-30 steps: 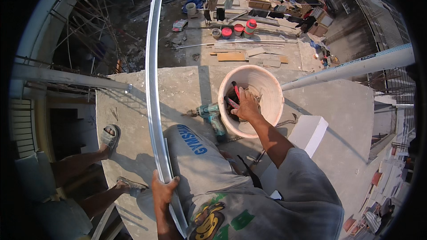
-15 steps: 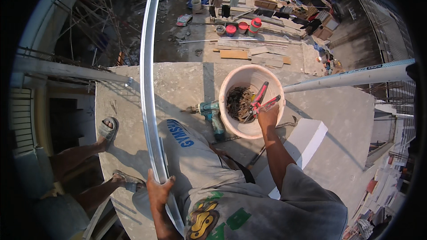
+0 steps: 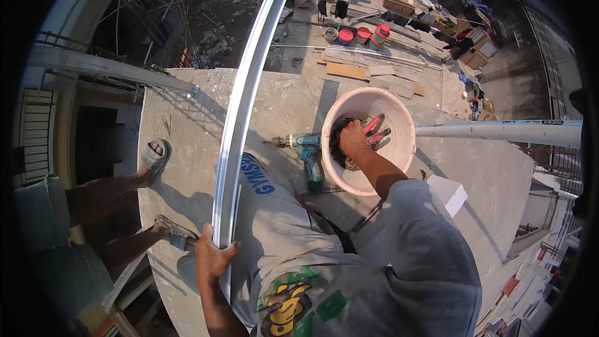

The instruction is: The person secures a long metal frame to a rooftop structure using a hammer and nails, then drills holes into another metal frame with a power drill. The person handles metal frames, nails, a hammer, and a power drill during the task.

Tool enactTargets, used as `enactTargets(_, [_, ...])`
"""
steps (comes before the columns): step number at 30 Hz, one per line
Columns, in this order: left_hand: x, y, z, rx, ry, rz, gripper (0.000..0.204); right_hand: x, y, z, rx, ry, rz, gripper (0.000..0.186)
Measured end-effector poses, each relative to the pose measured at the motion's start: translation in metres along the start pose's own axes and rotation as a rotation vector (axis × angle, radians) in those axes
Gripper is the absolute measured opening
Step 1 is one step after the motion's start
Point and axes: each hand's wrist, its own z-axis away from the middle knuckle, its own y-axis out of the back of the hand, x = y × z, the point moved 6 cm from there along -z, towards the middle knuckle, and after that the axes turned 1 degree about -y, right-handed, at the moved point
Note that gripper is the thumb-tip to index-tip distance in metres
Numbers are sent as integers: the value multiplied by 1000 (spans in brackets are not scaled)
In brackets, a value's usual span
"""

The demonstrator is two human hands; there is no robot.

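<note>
My left hand [image 3: 213,253] is closed around the lower part of a long silvery metal channel [image 3: 242,106], which slants up and away from me. A shorter strip lies along its near end. My right hand [image 3: 354,140] is down inside a pale pinkish bucket [image 3: 399,165], fingers curled into a heap of small, slender brownish pieces [image 3: 350,163]. Its fingertips are hidden, so what they grip cannot be made out. Beside that hand, red-handled snips [image 3: 377,130] lean in the bucket, apart from my grip. A teal cordless drill [image 3: 307,153] lies just left of the bucket.
The concrete slab [image 3: 181,175] has a drop beyond its edges. A white block [image 3: 447,195] lies right of the bucket, and a pale pipe [image 3: 499,130] runs rightward behind it. Another person's sandalled foot [image 3: 155,157] is at left. Lidded red tubs [image 3: 363,35] and boards stand below.
My right hand has let go of the snips and moved left, deeper into the bucket. The metal channel's far end has swung right, my left hand still gripping it. The view has shifted.
</note>
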Motion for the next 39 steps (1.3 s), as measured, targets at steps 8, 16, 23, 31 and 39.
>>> enactTargets(8, [-15,-31,-22,-102,76,-57,54,15,-18,-32,-138,-255,-102,26])
enactTargets(16, [-43,-27,-27,-38,31,46,71,26,-10,-27,-133,-329,-234,24])
enactTargets(23, [-48,-26,-22,19,19,49,65,8,-11,-24,-130,-251,-45,24])
enactTargets(31, [-51,-32,-31,17,-6,159,61,40,-11,-14,37,-219,-612,26])
enactTargets(39, [-45,-34,-34,-102,32,341,56,60,65,82,440,-185,-2036,7])
